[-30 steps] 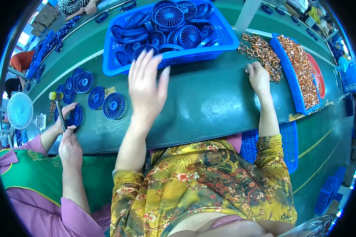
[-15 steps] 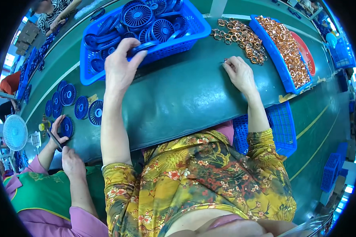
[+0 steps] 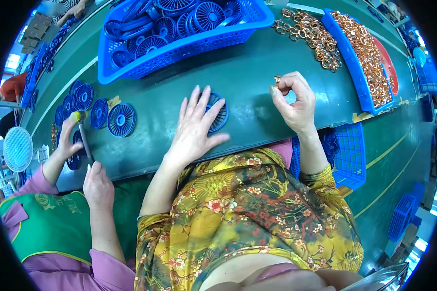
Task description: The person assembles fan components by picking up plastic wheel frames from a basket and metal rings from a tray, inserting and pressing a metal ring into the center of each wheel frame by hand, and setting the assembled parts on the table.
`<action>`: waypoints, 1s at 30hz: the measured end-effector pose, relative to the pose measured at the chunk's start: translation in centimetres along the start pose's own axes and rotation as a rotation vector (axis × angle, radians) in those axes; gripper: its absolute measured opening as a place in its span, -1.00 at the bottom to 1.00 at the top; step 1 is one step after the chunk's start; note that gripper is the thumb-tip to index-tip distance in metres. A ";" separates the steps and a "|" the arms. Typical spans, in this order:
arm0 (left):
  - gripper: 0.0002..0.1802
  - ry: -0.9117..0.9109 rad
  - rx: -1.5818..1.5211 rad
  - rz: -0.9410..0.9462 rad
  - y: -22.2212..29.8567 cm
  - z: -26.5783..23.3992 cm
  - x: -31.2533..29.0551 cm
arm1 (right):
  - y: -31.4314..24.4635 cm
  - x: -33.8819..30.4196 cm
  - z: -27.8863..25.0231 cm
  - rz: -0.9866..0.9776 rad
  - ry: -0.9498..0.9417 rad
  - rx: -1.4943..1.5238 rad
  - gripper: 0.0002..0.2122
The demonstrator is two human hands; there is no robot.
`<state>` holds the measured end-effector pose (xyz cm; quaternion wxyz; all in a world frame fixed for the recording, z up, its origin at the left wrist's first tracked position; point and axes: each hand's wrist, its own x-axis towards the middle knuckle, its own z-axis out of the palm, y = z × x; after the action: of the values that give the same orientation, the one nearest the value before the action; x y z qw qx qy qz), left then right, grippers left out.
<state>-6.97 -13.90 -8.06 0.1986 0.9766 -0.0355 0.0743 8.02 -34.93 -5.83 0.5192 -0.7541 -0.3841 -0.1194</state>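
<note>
The left hand is spread wide, palm down, its fingers over a spoked blue disc lying on the bench; whether they press on it or only hover is hard to tell. The right hand is pinched narrow, holding a small copper ring at its fingertips, raised a little above the surface. The disc lies to the left of that ring, with bare bench between; being round, it has no long axis, and the left hand is much the nearer. The bench top is smooth, green and slightly glossy. Beyond the right hand lies a loose heap of copper rings, then a blue tray full of more. A blue basket heaped with discs stands beyond the left hand. Further left, a co-worker holds a yellow-headed hammer near several other discs, and a white fan stands past them.
</note>
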 end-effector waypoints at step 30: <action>-0.59 0.253 -1.174 -0.439 2.6 -0.8 1.1 | -5.7 -0.3 4.5 -0.300 -0.401 -0.254 -0.85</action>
<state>-6.24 -16.04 -6.20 0.7136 0.6736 0.1542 0.1146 2.84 -30.17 -4.04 0.3109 -0.7564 -0.5684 -0.0906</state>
